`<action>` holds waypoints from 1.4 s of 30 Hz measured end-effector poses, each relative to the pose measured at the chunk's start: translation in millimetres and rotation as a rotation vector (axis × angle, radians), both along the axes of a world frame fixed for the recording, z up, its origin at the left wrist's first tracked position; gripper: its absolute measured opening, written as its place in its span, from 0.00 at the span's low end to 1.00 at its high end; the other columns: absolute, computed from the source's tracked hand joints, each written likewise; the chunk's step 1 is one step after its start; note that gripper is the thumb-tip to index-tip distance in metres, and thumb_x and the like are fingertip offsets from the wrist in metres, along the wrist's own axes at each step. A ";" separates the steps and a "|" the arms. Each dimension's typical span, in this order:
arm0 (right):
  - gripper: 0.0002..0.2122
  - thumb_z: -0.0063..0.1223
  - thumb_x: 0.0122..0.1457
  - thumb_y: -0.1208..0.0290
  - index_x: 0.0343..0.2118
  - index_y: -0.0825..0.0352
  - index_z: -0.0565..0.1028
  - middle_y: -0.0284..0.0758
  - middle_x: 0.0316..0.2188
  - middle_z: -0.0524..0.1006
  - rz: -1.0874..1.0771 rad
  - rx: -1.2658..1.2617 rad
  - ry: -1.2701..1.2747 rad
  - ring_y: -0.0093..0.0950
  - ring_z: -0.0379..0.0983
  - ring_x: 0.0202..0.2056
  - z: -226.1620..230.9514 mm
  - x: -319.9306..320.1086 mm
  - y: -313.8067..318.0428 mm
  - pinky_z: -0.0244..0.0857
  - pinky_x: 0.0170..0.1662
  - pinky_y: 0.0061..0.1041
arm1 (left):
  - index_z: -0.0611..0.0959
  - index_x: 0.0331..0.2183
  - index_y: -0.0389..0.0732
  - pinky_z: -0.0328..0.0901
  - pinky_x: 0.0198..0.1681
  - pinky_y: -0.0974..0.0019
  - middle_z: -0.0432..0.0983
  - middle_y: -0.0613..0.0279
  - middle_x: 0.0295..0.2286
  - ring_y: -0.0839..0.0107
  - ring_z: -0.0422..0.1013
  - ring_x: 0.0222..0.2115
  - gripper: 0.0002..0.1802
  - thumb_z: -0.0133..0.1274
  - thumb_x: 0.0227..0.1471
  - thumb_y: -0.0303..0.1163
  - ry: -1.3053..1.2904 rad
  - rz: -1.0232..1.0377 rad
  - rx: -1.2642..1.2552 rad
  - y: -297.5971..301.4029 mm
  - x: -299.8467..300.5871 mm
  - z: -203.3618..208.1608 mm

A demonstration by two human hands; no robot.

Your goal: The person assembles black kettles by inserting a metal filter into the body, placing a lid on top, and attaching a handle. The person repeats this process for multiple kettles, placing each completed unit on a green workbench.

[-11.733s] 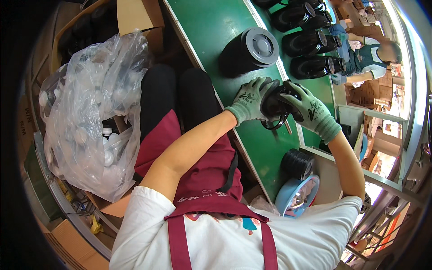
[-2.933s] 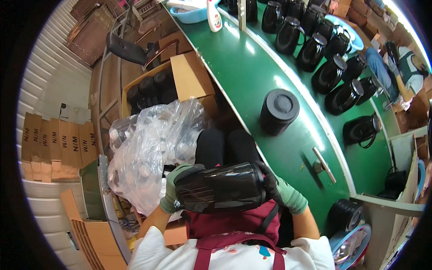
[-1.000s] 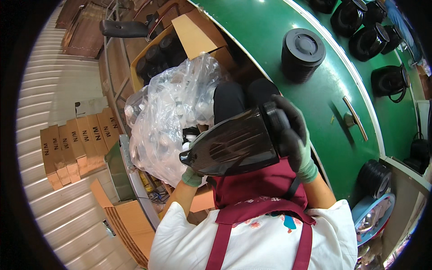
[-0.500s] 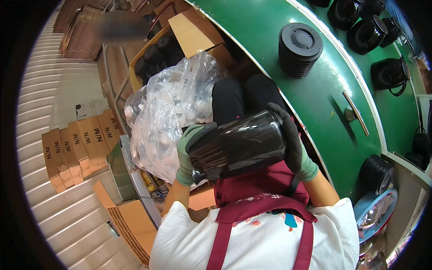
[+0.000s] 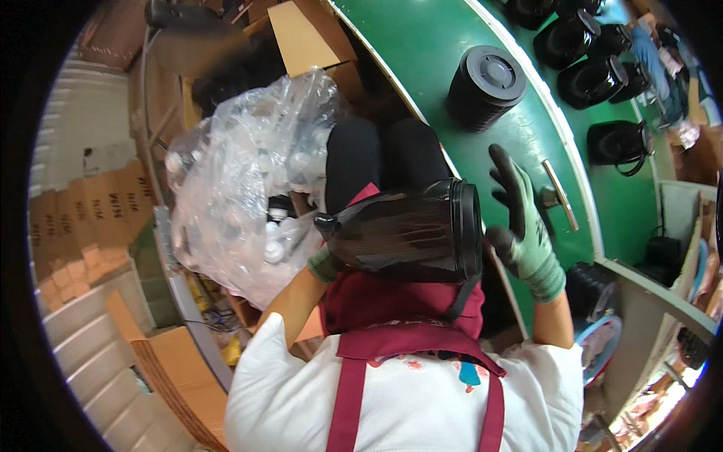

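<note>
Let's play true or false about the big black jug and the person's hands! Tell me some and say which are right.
1. The black jug lies on its side above the person's lap. True.
2. The right hand grips the jug tightly. False: its fingers are spread open, beside the jug's rim.
3. The left hand is at the jug's bottom end. True.
4. Both hands are bare. False: they wear green gloves.
5. A round black lid part stands on the green table. True.
6. The clear plastic bag lies on the green table. False: it sits to the person's left, off the table.
</note>
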State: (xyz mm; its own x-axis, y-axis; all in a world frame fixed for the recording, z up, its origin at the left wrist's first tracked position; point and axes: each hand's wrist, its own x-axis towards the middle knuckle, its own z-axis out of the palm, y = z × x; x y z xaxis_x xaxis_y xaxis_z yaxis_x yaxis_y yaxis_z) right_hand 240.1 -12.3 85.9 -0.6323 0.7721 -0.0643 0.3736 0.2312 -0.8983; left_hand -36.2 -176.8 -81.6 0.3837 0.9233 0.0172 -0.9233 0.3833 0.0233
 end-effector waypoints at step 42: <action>0.47 0.35 0.62 0.29 0.72 0.67 0.53 0.49 0.71 0.56 -0.158 -0.145 0.032 0.41 0.53 0.71 -20.9 -84.9 -64.3 0.46 0.73 0.43 | 0.83 0.52 0.39 0.71 0.55 0.63 0.84 0.58 0.45 0.66 0.79 0.47 0.27 0.62 0.47 0.22 0.553 0.375 -0.168 -21.4 7.4 -65.9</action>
State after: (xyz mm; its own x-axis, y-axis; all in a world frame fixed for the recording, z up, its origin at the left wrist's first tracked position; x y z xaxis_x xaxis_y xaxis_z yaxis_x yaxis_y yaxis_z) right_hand 155.2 -76.7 65.0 -0.5076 0.8460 -0.1634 0.3657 0.0398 -0.9299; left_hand -28.8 -198.2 -147.5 -0.0512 0.9683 -0.2446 -0.8637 0.0801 0.4976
